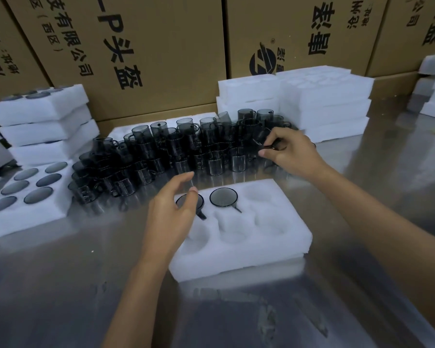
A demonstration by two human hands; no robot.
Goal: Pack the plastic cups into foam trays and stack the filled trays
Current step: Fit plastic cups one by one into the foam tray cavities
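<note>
Tray (239, 244) sits on desk (60, 285) right in front of you, w/ two cups (223, 196) already sunk in its far-row pockets; the other pockets hold nothing. Your left hand (170, 217) hovers over the far-left cup (200, 200), fingers (183, 177) loosely curved & a bit spread, gripping nothing. Your right hand (290, 153) reaches into the loose cups (166, 151) massed on desk behind the tray, thumb & fingers pinching one dark cup (263, 138) at the group's right end. Left of you a full tray (25, 214) lies flat, six cups in it. Behind that, filled trays (40, 126) stacked. Far right, blank trays (322, 101) piled. Cardboard boxes (148, 46) w/ printed text line the back.
</note>
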